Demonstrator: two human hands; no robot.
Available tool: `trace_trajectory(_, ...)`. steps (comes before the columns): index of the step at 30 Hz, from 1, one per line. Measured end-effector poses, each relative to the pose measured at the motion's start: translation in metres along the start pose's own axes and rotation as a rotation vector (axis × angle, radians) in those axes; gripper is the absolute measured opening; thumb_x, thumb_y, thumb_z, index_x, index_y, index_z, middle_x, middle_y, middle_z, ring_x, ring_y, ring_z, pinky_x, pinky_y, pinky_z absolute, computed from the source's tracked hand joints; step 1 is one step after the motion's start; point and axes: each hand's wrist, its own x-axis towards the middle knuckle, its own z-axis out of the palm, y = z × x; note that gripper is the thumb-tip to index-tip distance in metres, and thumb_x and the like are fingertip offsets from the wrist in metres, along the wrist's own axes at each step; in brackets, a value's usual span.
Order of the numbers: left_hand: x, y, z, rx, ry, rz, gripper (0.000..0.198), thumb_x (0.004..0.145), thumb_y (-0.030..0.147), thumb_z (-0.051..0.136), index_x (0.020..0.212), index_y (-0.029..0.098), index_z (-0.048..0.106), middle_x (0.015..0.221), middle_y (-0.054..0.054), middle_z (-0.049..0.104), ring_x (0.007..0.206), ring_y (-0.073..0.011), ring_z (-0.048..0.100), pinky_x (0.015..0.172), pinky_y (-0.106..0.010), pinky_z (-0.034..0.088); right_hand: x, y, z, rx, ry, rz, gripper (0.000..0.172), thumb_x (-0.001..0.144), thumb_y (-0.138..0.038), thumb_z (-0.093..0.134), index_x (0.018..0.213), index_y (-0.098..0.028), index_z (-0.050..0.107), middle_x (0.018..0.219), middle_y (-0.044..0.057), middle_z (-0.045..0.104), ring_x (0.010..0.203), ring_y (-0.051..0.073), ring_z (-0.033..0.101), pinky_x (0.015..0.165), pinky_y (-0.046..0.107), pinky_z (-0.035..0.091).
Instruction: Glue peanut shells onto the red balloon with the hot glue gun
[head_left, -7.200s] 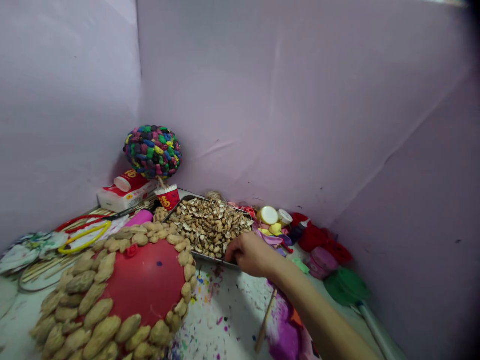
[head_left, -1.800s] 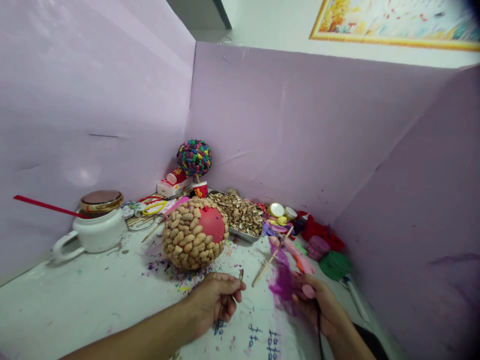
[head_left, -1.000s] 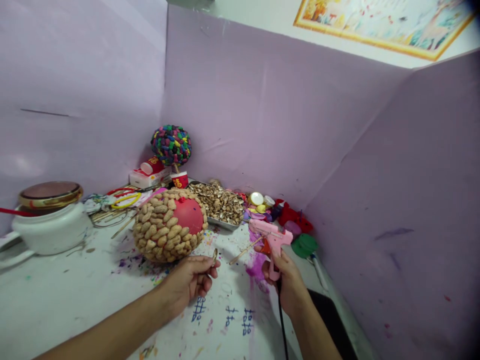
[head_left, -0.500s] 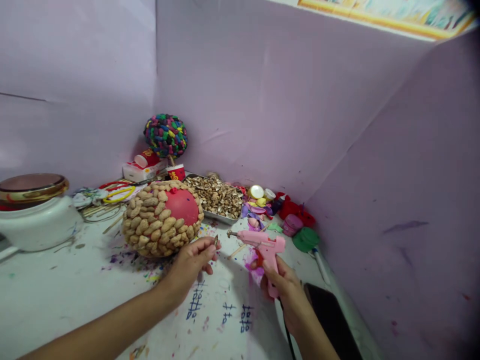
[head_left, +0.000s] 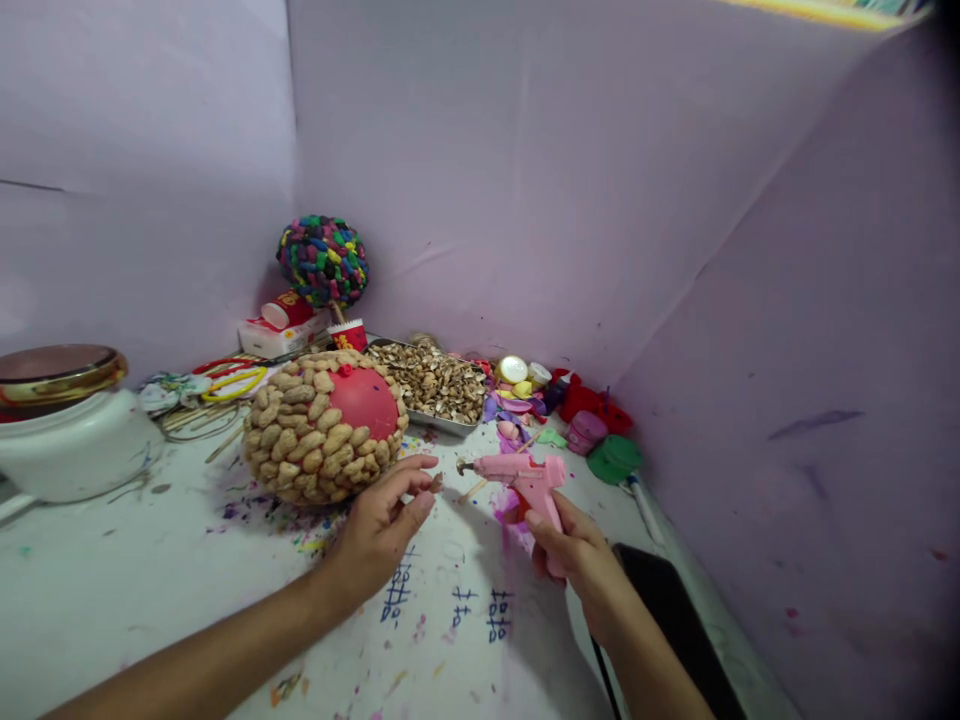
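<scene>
Glue gun point(head_left: 535, 482) now before stick point(head_left: 472, 492)

Craft corner, paint-spattered white table point(head_left: 187, 560), pink glue gun point(head_left: 519, 469), shell-filled tray point(head_left: 453, 427), lilac walls point(head_left: 480, 190)

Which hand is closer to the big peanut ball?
Left. The left hand is close by the peanut ball, near its lower right edge in the picture. The right hand is farther off to the right, holding the pink glue gun.

Dim light, soft shadows on table point(head_left: 150, 560), edges stretched, top right corner darkened
</scene>
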Motion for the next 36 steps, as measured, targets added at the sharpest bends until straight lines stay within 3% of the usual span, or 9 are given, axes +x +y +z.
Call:
trace_trajectory(3, 0.001, -0.004, -0.001, 0.048, -0.049, 0.056, 0.016, 0.084, 0.029, 0.047, 0.085, 0.019, 0.060, 0.126, -0.008, 0.050, 0.118, -0.0206, 0.043, 0.096, -0.032, 0.032, -0.007, -0.010, 0.000, 0.027, -0.066, 0.027, 0.032, 0.071, -0.042, 0.060, 0.088, -0.016, 0.059, 0.047, -0.005, 0.049, 0.037, 0.007, 0.036, 0.037, 0.020, 0.018)
trace_trajectory(7, 0.003, -0.009, 0.000, -0.025, -0.064, -0.022, 0.016, 0.079, 0.029, 0.052, 0.080, 0.018, 0.063, 0.127, -0.011, 0.050, 0.118, -0.0232, 0.044, 0.093, -0.033, 0.035, -0.016, -0.020, 0.002, 0.095, -0.162, 0.043, 0.030, 0.072, -0.042, 0.060, 0.086, -0.016, 0.060, 0.059, -0.001, 0.056, 0.038, 0.006, 0.036, 0.037, 0.021, 0.016)
trace_trajectory(12, 0.004, -0.004, -0.001, -0.125, -0.048, -0.047, 0.015, 0.073, 0.029, 0.058, 0.075, 0.017, 0.067, 0.113, -0.011, 0.060, 0.118, -0.0244, 0.045, 0.094, -0.034, 0.035, -0.019, -0.019, 0.004, 0.146, -0.230, 0.071, 0.032, 0.073, -0.044, 0.058, 0.084, -0.014, 0.061, 0.041, -0.006, 0.041, 0.037, 0.007, 0.032, 0.037, 0.021, 0.013)
trace_trajectory(16, 0.004, 0.001, -0.003, -0.115, -0.024, -0.032, 0.017, 0.072, 0.030, 0.058, 0.067, 0.017, 0.067, 0.088, -0.009, 0.065, 0.106, -0.0239, 0.052, 0.088, -0.033, 0.039, -0.019, -0.017, 0.007, 0.161, -0.252, 0.096, 0.033, 0.074, -0.044, 0.057, 0.086, -0.014, 0.061, 0.039, -0.006, 0.039, 0.036, 0.006, 0.029, 0.037, 0.022, 0.012)
trace_trajectory(29, 0.005, 0.004, -0.001, -0.167, 0.018, -0.008, 0.017, 0.075, 0.029, 0.056, 0.068, 0.017, 0.066, 0.080, -0.004, 0.060, 0.080, -0.0171, 0.053, 0.071, -0.027, 0.043, -0.021, -0.018, 0.009, 0.200, -0.255, 0.096, 0.031, 0.074, -0.042, 0.058, 0.085, -0.014, 0.062, 0.038, -0.006, 0.039, 0.038, 0.007, 0.028, 0.039, 0.023, 0.012)
trace_trajectory(33, 0.005, 0.004, 0.002, -0.187, 0.031, -0.103, 0.017, 0.073, 0.031, 0.059, 0.069, 0.016, 0.065, 0.082, -0.005, 0.061, 0.075, -0.0155, 0.053, 0.060, -0.023, 0.042, -0.018, -0.017, 0.005, 0.264, -0.191, 0.091, 0.027, 0.077, -0.040, 0.056, 0.084, -0.014, 0.061, 0.039, -0.005, 0.042, 0.038, 0.007, 0.025, 0.039, 0.023, 0.011)
trace_trajectory(36, 0.003, 0.003, 0.006, -0.259, 0.028, -0.325, 0.021, 0.074, 0.034, 0.057, 0.075, 0.014, 0.062, 0.069, -0.003, 0.061, 0.053, -0.0101, 0.050, 0.046, -0.020, 0.036, -0.014, -0.014, 0.001, 0.343, -0.071, 0.049, 0.024, 0.078, -0.039, 0.056, 0.084, -0.016, 0.060, 0.041, -0.005, 0.043, 0.039, 0.007, 0.026, 0.040, 0.023, 0.012)
